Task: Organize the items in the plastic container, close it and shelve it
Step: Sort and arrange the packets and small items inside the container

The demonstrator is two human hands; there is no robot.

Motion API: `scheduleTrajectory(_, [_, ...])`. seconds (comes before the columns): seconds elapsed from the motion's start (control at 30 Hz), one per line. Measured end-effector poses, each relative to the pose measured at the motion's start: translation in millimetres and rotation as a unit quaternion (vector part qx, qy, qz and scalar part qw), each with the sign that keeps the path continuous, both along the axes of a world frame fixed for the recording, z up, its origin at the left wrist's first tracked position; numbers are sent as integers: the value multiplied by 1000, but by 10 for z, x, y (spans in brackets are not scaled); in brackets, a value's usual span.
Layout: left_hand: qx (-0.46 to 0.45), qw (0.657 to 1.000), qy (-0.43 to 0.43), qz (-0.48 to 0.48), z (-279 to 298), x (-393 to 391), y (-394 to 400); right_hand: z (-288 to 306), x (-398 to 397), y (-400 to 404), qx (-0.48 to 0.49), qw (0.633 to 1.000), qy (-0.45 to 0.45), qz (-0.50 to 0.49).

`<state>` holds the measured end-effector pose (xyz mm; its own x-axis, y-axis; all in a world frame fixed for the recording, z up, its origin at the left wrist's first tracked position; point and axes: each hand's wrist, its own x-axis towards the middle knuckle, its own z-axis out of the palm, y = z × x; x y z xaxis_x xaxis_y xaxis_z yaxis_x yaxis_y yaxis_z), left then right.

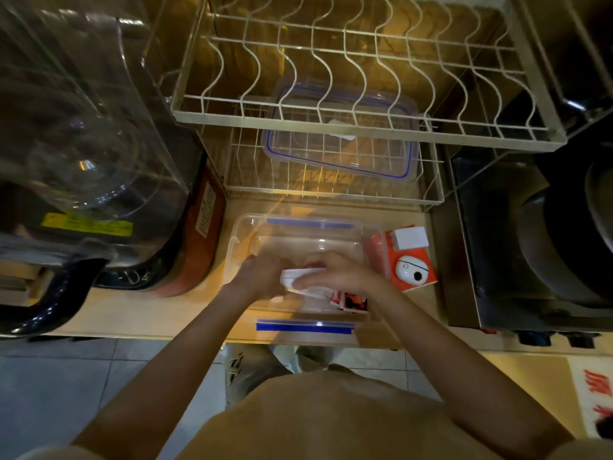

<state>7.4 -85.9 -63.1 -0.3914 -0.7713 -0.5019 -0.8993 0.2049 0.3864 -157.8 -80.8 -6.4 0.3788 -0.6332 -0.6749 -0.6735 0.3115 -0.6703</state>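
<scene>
A clear plastic container (245,227) with blue clip latches stands open on the wooden counter in front of me. Both my hands are inside it. My left hand (257,277) and my right hand (335,275) are closed together on a white packet (300,277) over the container's middle. Small red, black and white sachets (351,302) lie in its near right corner. The container's clear lid (341,144) with a blue seal line rests on the lower wire rack (431,197) behind the container.
An orange box (409,263) with a white device pictured on it lies right of the container. A large upper wire dish rack (365,127) overhangs the lid. A clear-domed appliance (83,144) stands left, a black appliance (547,244) right.
</scene>
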Motion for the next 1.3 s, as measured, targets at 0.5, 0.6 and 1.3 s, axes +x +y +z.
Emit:
scheduleTrajectory(0.5, [87, 894, 384, 215, 20, -127, 115, -37, 198, 223, -217, 946, -115, -211])
scheduleTrajectory(0.6, [79, 889, 385, 236, -15, -100, 175, -72, 246, 255, -233, 947, -109, -195])
scheduleTrajectory(1.3, [33, 903, 357, 236, -49, -218, 120, -84, 492, 201, -189, 922, -155, -300])
